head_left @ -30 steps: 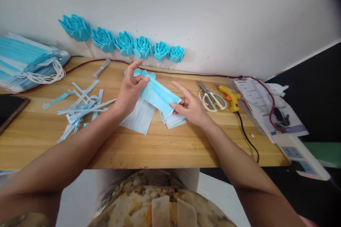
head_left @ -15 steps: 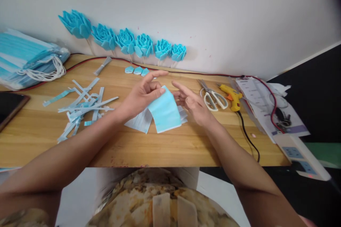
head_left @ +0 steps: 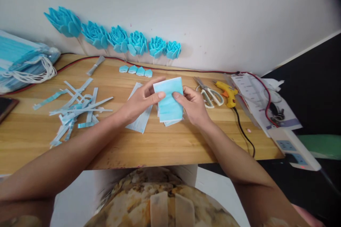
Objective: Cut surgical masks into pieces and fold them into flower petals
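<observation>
A light-blue piece of face-mask fabric (head_left: pixel 170 103) is held up over the table between both hands. My left hand (head_left: pixel 141 101) pinches its left edge, thumb on the front face. On its right side my right hand (head_left: pixel 194 104) grips it with the thumb pressed on the front. Other fingers are partly hidden behind the fabric. A pale mask piece (head_left: pixel 140 120) lies on the table under my left hand, and more fabric shows just below the held piece. Several small folded blue petals (head_left: pixel 136 70) sit in a row beyond my hands.
Blue fabric flowers (head_left: pixel 117 39) on sticks lean against the wall. Cut strips (head_left: pixel 77 110) lie left, near a bag of masks (head_left: pixel 23 60). Scissors (head_left: pixel 210 94), a yellow glue gun (head_left: pixel 227 94) with its cord and a power strip (head_left: pixel 294 150) are at right.
My right hand has closed on the fabric, where its fingers were stretched out before. The fabric now hangs straighter and faces me, held by both hands. The view has shifted slightly.
</observation>
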Available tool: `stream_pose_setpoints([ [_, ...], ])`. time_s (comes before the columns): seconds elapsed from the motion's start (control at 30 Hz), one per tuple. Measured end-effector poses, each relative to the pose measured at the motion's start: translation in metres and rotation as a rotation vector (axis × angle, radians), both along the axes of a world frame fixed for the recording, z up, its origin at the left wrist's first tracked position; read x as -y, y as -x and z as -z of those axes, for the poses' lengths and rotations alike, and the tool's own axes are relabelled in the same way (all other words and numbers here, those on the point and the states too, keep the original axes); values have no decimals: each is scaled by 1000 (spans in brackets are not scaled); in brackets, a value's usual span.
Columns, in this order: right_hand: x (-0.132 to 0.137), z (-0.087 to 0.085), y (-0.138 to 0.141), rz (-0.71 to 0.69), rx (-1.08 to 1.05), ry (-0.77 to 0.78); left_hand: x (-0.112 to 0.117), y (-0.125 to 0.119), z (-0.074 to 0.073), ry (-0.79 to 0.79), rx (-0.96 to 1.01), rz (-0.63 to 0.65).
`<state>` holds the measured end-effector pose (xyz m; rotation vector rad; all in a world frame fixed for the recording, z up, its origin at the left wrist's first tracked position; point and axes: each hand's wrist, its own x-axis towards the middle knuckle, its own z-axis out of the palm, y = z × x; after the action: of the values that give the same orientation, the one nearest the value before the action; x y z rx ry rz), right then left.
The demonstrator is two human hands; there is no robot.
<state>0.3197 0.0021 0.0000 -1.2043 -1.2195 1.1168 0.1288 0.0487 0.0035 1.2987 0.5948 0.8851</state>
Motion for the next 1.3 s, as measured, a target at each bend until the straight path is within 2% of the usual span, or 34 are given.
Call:
stream_pose_setpoints([
  [0.1,-1,2,-1,30,24,-39,3,-3,1,29,-87,25],
  [0.23,-2,-2,-6,-62,103,-71,3,-2,-1,59,-102,-45],
  [0.33,-2,-12,-14,-106,169,-107,4,2,-8,32,-188,-14],
  [0.47,0,-21,-19,-185,265,-135,8,3,-16,-50,-339,146],
  [0.57,3,-20,-13,-221,292,-120,11,2,-15,-174,-401,208],
  [0.67,5,-16,-6,-191,317,-131,10,0,-9,-275,-448,226],
  [0.73,4,-14,-5,-114,329,-167,8,-1,-5,-294,-467,221],
  [0.83,-2,-12,-12,69,306,-242,3,0,-2,-304,-478,147],
  [0.93,-12,-11,-24,264,270,-316,-4,1,2,-291,-462,7],
  [1.0,-18,-8,-30,337,246,-336,-8,1,4,-249,-423,-80],
  [1.07,-22,-5,-33,351,218,-331,-10,1,7,-201,-377,-150],
  [1.2,-24,1,-34,282,184,-271,-11,1,9,-99,-287,-282],
  [1.3,-24,4,-35,245,212,-255,-11,0,10,13,-155,-303],
])
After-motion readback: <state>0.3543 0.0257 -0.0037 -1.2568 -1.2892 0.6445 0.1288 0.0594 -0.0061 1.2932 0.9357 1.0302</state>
